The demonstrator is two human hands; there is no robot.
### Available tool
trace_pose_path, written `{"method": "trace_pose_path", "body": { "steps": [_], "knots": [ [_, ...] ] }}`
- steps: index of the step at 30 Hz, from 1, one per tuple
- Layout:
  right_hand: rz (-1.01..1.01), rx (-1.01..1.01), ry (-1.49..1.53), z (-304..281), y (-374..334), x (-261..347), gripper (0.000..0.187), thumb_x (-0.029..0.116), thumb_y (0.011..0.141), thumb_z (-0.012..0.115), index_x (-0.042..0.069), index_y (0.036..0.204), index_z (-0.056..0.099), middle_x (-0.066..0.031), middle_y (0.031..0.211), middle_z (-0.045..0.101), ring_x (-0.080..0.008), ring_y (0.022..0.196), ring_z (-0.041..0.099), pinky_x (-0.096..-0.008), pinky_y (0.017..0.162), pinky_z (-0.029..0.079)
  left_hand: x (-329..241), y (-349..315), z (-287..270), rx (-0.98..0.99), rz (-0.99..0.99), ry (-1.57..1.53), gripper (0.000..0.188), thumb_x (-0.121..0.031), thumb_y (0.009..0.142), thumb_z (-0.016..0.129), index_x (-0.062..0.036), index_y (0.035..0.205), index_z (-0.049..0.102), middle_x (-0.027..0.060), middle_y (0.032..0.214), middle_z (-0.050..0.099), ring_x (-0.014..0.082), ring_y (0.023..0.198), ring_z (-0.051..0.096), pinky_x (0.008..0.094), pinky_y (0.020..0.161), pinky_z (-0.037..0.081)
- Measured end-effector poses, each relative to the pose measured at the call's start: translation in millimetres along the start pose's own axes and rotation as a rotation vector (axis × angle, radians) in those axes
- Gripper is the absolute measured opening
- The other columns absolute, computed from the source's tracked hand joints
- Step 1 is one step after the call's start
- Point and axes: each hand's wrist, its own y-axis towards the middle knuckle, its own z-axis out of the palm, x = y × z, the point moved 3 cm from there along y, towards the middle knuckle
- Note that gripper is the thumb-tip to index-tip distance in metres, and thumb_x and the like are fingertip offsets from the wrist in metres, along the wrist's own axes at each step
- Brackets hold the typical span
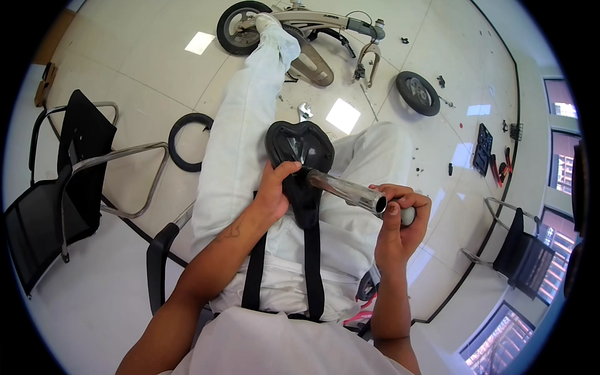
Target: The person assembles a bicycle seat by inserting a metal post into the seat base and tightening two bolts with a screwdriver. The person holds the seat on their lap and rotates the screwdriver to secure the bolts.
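Note:
A black bicycle saddle (307, 205) lies upside down over my lap, its narrow nose toward me. My left hand (272, 192) grips it from the left, thumb across the underside near the clamp. From there a shiny metal seat post (345, 190) points to the right and toward me, its hollow end uncovered. My right hand (401, 236) is closed around a grey, rounded object (408, 216) beside that open end. Most of this object is hidden by the fingers, so its kind cannot be told. Some right fingertips are behind the post's end; whether they touch it is unclear.
Ahead on the tiled floor lies a partly dismantled bicycle (325, 20), my foot by its rear wheel. A loose wheel (417, 94), an adjustable wrench (305, 112), a black tyre (173, 142), a tool tray (482, 150) and red-handled tools (500, 170) surround me. Chairs (87, 140) stand on both sides.

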Motion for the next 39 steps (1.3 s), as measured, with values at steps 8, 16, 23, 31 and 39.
{"method": "trace_pose_path", "body": {
  "steps": [8,16,23,31,39],
  "knots": [
    [-0.001,0.088,-0.26,9.2,-10.3,9.6,0.034,0.013,0.096,0.046,0.0,0.126,0.034,-0.0197,0.126,0.048,-0.024,0.111,0.05,-0.0393,0.1,0.038,-6.4,0.9,-0.5,-0.028,0.045,-0.014,0.032,-0.006,0.083,0.061,-0.0028,0.114,0.055,0.0075,0.104,0.063,0.0179,0.095,0.062,0.0342,0.085,0.053],
    [0.207,0.162,-0.626,0.7,-6.3,27.5,0.04,0.011,0.09,0.065,-0.001,0.125,0.048,-0.0159,0.112,0.062,-0.0241,0.096,0.064,-0.0328,0.086,0.048,-4.8,1.3,-4.8,-0.053,0.112,0.019,0.035,-0.011,0.082,0.063,-0.0037,0.115,0.057,0.007,0.106,0.064,0.0202,0.096,0.063,0.0363,0.086,0.052],
    [0.073,0.031,-0.633,5.9,-14.7,14.4,0.042,0.011,0.085,0.073,-0.002,0.118,0.051,-0.0159,0.106,0.064,-0.023,0.092,0.066,-0.0309,0.081,0.051,-6.2,-1.5,-4.2,-0.069,0.148,0.014,0.035,-0.009,0.081,0.061,-0.0036,0.115,0.056,0.0082,0.106,0.064,0.0211,0.096,0.063,0.0378,0.088,0.052],
    [0.04,-0.089,-0.679,8.8,-14.7,13.7,0.045,0.013,0.079,0.08,-0.004,0.11,0.053,-0.0158,0.097,0.068,-0.0222,0.084,0.067,-0.0303,0.077,0.052,-9.1,-6.2,1.2,-0.077,0.25,-0.002,0.04,-0.002,0.081,0.058,-0.0017,0.12,0.048,0.0098,0.107,0.06,0.0198,0.095,0.062,0.0348,0.085,0.053],
    [0.188,0.405,-0.897,9.3,-4.8,29.4,0.043,0.014,0.077,0.079,0.0,0.11,0.055,-0.0172,0.103,0.064,-0.0312,0.08,0.066,-0.0356,0.07,0.053,-23.6,-0.4,1.0,-0.095,0.37,0.068,0.047,-0.005,0.079,0.059,-0.0033,0.124,0.048,0.0096,0.112,0.06,0.0232,0.102,0.061,0.0386,0.091,0.051]
  ]
}}
